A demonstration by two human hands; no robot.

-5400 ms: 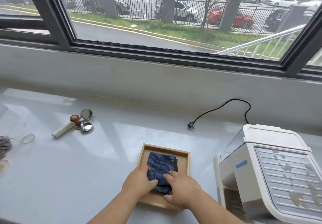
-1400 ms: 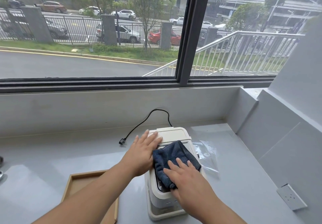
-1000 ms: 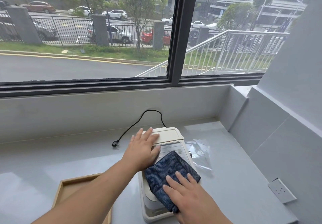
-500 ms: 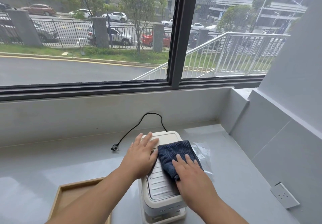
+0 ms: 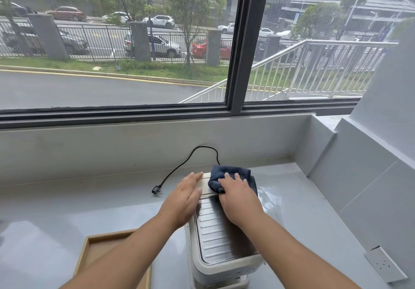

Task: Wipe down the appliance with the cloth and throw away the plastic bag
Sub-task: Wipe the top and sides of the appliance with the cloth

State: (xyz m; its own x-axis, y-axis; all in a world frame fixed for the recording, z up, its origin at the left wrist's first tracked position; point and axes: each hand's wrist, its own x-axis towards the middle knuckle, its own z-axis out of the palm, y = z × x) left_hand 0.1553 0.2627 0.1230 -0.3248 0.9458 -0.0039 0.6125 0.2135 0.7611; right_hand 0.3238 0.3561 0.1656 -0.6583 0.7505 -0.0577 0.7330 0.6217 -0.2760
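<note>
The white appliance (image 5: 219, 239) with a ribbed metal top stands on the grey counter in front of me. A dark blue cloth (image 5: 231, 174) lies on its far end. My right hand (image 5: 239, 197) presses flat on the cloth with straight fingers. My left hand (image 5: 183, 199) rests flat on the appliance's left side, fingers straight. A clear plastic bag (image 5: 270, 199) lies on the counter just right of the appliance, partly hidden by my right arm.
A wooden tray (image 5: 98, 250) sits at the lower left. The appliance's black cord and plug (image 5: 155, 191) trail over the counter behind it. A wall (image 5: 370, 199) with a socket (image 5: 385, 267) closes the right side. The window ledge runs along the back.
My right hand has pushed the cloth from the near part of the appliance's top to its far end. My left hand stays on the left side.
</note>
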